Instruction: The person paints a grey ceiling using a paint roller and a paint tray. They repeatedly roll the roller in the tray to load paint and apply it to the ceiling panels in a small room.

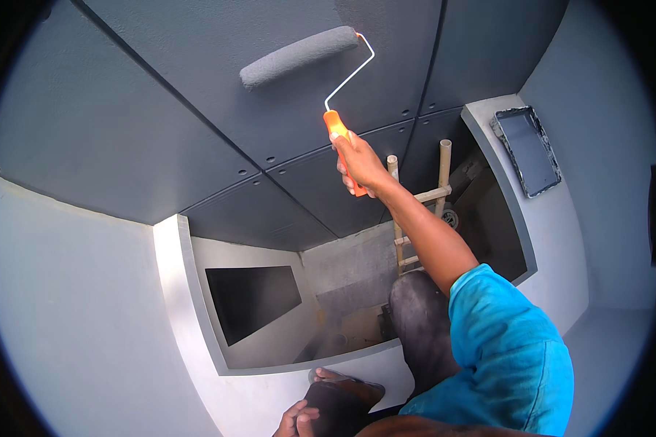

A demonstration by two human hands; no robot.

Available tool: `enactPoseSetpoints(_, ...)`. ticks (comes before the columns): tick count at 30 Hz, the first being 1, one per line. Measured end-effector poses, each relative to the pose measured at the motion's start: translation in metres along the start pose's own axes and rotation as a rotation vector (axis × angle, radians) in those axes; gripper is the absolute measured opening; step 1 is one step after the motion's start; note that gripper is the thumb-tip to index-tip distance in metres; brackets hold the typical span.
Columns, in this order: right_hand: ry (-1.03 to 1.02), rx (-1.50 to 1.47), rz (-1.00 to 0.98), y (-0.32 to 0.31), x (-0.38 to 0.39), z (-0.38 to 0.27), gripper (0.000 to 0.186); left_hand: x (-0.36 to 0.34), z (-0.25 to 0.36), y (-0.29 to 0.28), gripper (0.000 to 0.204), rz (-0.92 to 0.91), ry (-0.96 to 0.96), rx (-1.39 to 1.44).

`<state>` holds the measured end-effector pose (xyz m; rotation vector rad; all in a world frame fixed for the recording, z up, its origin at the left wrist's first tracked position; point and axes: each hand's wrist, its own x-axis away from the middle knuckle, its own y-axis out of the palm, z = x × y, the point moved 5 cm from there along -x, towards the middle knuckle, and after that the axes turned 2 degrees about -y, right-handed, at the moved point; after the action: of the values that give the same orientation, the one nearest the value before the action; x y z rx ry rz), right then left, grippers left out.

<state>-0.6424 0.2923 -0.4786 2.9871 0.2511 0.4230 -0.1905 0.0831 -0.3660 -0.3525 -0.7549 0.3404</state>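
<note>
My right hand [357, 162] is closed around the orange handle of a paint roller [299, 57], arm stretched forward. The roller's grey fluffy sleeve lies against, or very close to, the dark grey panelled wall [197, 95]; a darker patch shows above it at the top edge. A thin white wire frame joins sleeve and handle. At the lower edge my left hand [296, 420] rests on my dark-clothed leg, fingers slightly bent, with no tool visible in it. Part of this hand is cut off by the picture's edge.
A paint tray [527, 151] with grey paint sits on the white ledge [561, 240] at right. A bamboo ladder [444, 171] rises through the opening below the wall. My sandalled foot [346, 380] is on the ledge's near side. A black panel [253, 300] shows inside the opening.
</note>
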Motion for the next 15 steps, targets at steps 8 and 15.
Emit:
enactPoseSetpoints(8, 0.185, -0.027, 0.028, -0.029, -0.009, 0.098, 0.037, -0.003, -0.038, 0.003, 0.051, 0.032, 0.087, -0.003)
enactPoseSetpoints(15, 0.321, -0.065, 0.068, -0.046, -0.031, 0.175, 0.037, 0.006, -0.025, 0.006, 0.05, 0.103, 0.09, -0.073)
